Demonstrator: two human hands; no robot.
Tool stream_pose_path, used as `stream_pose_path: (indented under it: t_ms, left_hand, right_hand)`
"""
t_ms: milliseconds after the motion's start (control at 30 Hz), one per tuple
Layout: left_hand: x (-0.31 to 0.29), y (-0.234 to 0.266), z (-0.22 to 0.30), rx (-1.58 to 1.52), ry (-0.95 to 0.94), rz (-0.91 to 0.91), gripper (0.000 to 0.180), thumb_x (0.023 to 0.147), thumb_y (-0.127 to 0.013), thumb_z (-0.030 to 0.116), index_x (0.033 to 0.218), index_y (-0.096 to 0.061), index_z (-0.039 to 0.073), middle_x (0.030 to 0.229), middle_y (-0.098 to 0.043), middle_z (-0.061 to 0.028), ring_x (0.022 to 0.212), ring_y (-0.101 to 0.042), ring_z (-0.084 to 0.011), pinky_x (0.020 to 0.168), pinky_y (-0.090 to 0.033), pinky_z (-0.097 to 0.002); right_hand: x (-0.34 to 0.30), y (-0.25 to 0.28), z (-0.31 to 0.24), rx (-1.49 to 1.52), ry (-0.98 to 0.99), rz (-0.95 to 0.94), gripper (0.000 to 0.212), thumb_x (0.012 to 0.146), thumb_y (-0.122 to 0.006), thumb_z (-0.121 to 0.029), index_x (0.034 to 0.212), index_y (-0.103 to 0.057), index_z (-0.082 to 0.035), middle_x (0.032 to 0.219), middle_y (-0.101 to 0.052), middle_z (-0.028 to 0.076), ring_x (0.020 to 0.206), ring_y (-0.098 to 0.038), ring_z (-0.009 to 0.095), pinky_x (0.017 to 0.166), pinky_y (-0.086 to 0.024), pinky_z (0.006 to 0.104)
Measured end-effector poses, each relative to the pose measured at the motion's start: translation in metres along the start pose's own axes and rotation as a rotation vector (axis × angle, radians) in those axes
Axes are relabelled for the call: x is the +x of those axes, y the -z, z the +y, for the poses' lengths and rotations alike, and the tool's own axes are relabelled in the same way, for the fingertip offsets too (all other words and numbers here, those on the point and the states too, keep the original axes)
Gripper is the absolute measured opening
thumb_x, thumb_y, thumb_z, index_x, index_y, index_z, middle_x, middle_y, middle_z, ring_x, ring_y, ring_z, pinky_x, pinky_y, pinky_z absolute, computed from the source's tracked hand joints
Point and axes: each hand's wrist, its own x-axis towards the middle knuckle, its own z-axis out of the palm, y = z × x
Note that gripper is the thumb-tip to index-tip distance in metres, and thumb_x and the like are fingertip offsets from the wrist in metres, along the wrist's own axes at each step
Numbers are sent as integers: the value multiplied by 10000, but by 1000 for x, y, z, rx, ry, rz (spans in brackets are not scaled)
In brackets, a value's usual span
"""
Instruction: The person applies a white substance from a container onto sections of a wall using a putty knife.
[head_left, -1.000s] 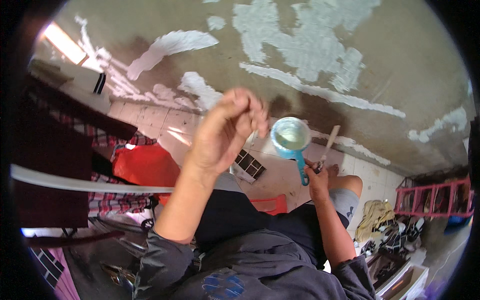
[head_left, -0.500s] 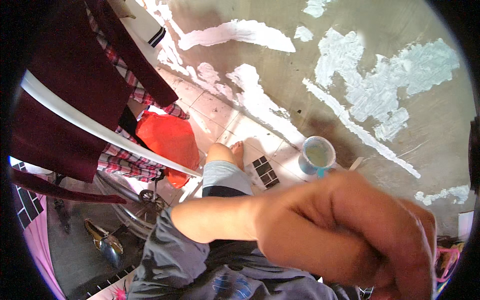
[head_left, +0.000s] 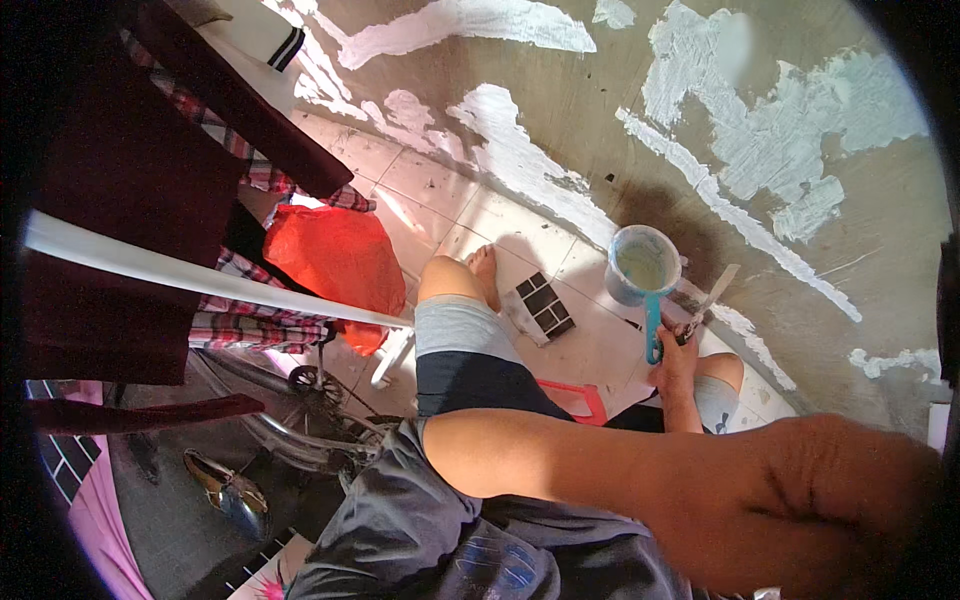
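My right hand (head_left: 677, 368) is closed at the grip end of a putty knife (head_left: 715, 292), whose pale blade points up and right toward the wall. Its fingers also meet the teal handle of a grey-blue water dipper (head_left: 643, 268). Pale paste or cloudy liquid lies inside the dipper; whether its base touches the floor is unclear. Across the lower right, my bent left arm (head_left: 600, 455) passes close to the camera, its hand out of the picture.
White filler patches (head_left: 530, 150) mark the grey wall (head_left: 590, 110). Around me are a red bag (head_left: 340, 260), a white pole (head_left: 200, 272), hanging dark clothes (head_left: 130, 220), a bicycle wheel (head_left: 250, 410), a black-and-white tile (head_left: 545, 308) and a red plastic frame (head_left: 590, 402).
My left arm has swung right and down in the picture, uncovering my right hand, the putty knife's grip and the dipper's handle. The view has shifted slightly.
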Motion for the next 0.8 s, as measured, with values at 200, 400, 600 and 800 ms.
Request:
stream_pose_path:
  t_ms: [200,400,600,800]
  left_hand:
    - [-97,96,3,843,541,773,159,883,-498,127,977,-583,31,799,-551,-19,711,-538,-101,614,-458,-266]
    - [-243,202,3,856,999,1509,566,895,-556,565,992,-618,11,854,-640,-107,716,-611,-166,643,-489,-331]
    - [-252,219,5,382,569,1523,562,964,-471,533,977,-617,-9,890,-678,-131,765,-644,-214,705,-501,-355]
    - [-291,268,0,696,412,1782,387,1013,-444,347,997,-571,-18,867,-667,-144,688,-666,-211,631,-534,-347]
  right_hand:
    - [-7,-2,-18,212,-183,-81,295,807,-649,72,986,-450,-49,1017,-552,85,950,-609,206,734,-475,299]
    - [-18,-27,-29,143,-96,-152,291,837,-614,73,983,-401,-63,1100,-563,105,999,-611,225,783,-473,295]
    - [-35,-80,-50,19,-149,-254,270,875,-609,25,842,-379,-113,1218,-608,220,867,-584,153,674,-470,249]
    - [-18,-117,-45,-110,-51,-417,242,944,-611,-114,803,-418,-76,1133,-640,190,914,-595,164,788,-501,288]
